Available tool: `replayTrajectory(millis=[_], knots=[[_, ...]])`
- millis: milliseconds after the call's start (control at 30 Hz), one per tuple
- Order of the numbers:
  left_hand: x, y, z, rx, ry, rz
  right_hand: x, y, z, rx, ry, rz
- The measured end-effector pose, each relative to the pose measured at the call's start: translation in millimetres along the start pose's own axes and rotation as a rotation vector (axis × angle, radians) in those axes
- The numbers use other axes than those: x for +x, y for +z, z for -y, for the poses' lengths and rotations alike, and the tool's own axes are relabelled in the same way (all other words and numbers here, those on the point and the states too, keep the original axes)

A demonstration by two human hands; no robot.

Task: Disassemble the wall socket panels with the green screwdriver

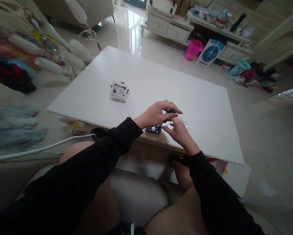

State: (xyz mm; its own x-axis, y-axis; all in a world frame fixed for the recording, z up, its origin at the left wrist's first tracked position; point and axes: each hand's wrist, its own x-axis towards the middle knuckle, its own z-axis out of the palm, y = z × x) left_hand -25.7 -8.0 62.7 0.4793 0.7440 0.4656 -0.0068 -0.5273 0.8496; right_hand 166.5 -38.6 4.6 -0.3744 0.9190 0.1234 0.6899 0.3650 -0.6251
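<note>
Black-sleeved forearms point(87, 173) extend over the table point(197, 94). Left hand point(161, 112) grips a dark-handled tool point(170, 111), slanted toward a black device point(153, 131) near the edge; right hand point(180, 131) curls beside it, hold unclear.

Your left hand point(158, 112): fingers about a black-handled tool point(171, 111), shaft slanting down over a small dark device point(153, 130) near the white table's point(202, 98) near edge. Your right hand point(180, 132): just beside the shaft, contact unclear. To your left: white box point(121, 99), framed piece point(119, 90) on top. Floor beyond: pink basket point(193, 50), teal basket point(239, 68).
</note>
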Motion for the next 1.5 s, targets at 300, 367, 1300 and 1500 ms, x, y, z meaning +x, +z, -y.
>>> replayTrajectory(millis=[300,367,1300,1500], knots=[[-1.8,-9.8,-7.4,-0.081,-0.08,0.14,-0.1,6.9,6.7,-0.421,0.188,0.361],[-0.9,-9.5,-6.9,-0.062,-0.088,0.128,0.2,9.1,8.8,-0.449,0.189,0.391],[-2.7,-1.3,-3.0,-0.258,-0.271,0.026,-1.4,14.0,21.9,-0.592,0.265,0.433],[-2.0,2.2,9.5,-0.072,-0.203,-0.126,-1.8,14.2,23.0,-0.567,0.266,0.414]])
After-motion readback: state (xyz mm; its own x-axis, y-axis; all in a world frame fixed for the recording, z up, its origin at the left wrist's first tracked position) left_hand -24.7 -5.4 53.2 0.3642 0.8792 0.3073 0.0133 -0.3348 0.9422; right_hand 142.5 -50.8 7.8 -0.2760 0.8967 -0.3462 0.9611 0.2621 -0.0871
